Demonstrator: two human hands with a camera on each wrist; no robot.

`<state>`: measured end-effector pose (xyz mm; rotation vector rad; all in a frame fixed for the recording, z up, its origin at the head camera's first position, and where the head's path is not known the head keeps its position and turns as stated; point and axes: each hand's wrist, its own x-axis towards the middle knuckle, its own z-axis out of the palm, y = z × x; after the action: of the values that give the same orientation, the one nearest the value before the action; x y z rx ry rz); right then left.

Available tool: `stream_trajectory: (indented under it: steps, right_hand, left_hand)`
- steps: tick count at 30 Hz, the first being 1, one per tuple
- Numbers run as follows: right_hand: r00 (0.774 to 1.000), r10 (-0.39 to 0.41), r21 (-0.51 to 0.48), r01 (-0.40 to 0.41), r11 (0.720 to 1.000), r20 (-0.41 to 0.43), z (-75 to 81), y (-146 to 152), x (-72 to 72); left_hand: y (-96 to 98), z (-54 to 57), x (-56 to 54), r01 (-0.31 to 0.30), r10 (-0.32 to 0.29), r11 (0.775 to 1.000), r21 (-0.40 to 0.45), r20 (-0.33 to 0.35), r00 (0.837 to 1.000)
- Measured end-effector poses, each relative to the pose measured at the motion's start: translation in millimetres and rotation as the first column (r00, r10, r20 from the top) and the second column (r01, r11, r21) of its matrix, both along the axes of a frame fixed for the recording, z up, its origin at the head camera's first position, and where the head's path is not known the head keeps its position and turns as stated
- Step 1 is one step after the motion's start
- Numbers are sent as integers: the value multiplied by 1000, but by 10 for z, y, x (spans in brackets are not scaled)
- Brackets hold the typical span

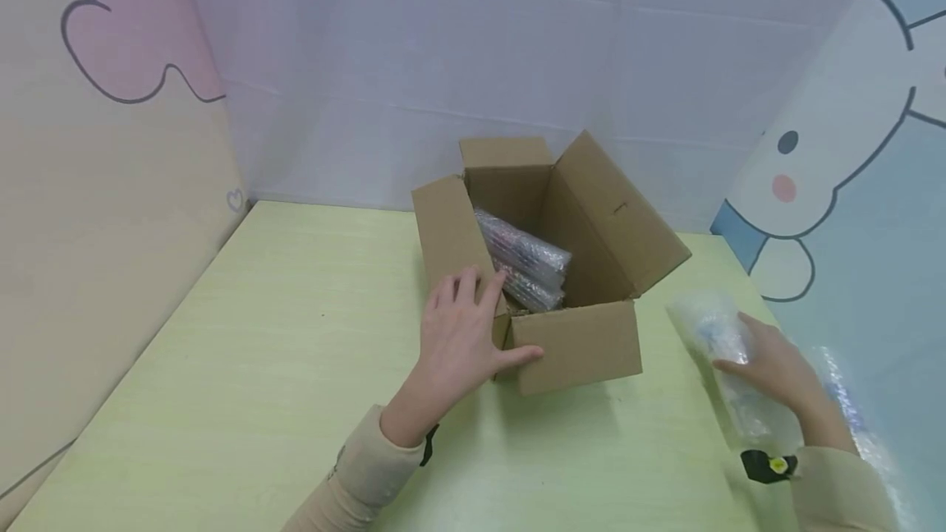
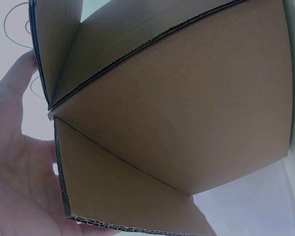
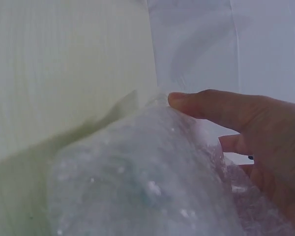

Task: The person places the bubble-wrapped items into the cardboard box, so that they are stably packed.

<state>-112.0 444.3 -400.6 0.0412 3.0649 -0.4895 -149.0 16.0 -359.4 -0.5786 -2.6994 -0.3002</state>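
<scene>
An open cardboard box (image 1: 580,349) stands on the table with its flaps folded out. Several bubble-wrapped bundles (image 1: 526,251) lie inside it against the left side. My left hand (image 1: 460,339) rests at the box's near left corner, its fingers spread over the left flap (image 1: 452,228) and its thumb at the front flap. From the left wrist view, the palm is beside the cardboard edges and the fingertips are partly hidden. Off to the right, my right hand (image 1: 779,364) grips a bubble-wrapped package (image 1: 742,413), with the thumb on its near side (image 3: 137,182). The wrap blurs its contents.
Another bubble-wrapped piece (image 1: 842,392) lies at the right edge, partly behind the right forearm. The pale yellow-green table (image 1: 310,335) meets a white cloth backdrop (image 1: 414,80) behind the box. Panels with cartoon drawings stand on both sides.
</scene>
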Motion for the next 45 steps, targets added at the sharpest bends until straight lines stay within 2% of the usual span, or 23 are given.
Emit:
stream_trajectory:
  steps: [6, 16, 24, 27, 31, 36, 41, 45]
  right_hand:
    - [999, -33, 5, 32, 999, 14, 285, 31, -47]
    - [994, -23, 52, 29, 998, -111, 900, 40, -159]
    - [973, 28, 124, 0, 992, -230, 1483, -127, -298]
    - [968, 30, 126, 1, 992, -250, 1694, -272, -359]
    - [956, 74, 148, -32, 988, -283, 1976, -541, -460]
    - [934, 201, 193, -147, 970, -297, 2283, -941, -583]
    - [904, 326, 239, -264, 934, -277, 2444, -1335, -728]
    - [891, 381, 273, -313, 909, -247, 2496, -1628, -844]
  left_hand:
    - [5, -4, -7, 0, 0, 1000, 0, -10, 1000]
    - [11, 3, -12, -2, 2, 1000, -4, 2, 1000]
    - [14, 6, -12, -3, 3, 1000, -4, 12, 1000]
    - [12, 1, -13, -3, 3, 1000, -9, 6, 1000]
    - [8, -8, -9, -7, 6, 1000, -19, -13, 1000]
    - [11, -18, -3, -9, 9, 1000, -11, -13, 1000]
    - [23, -8, 12, -7, 7, 1000, -4, 3, 1000]
    - [35, -1, 18, -4, 4, 1000, -2, 6, 1000]
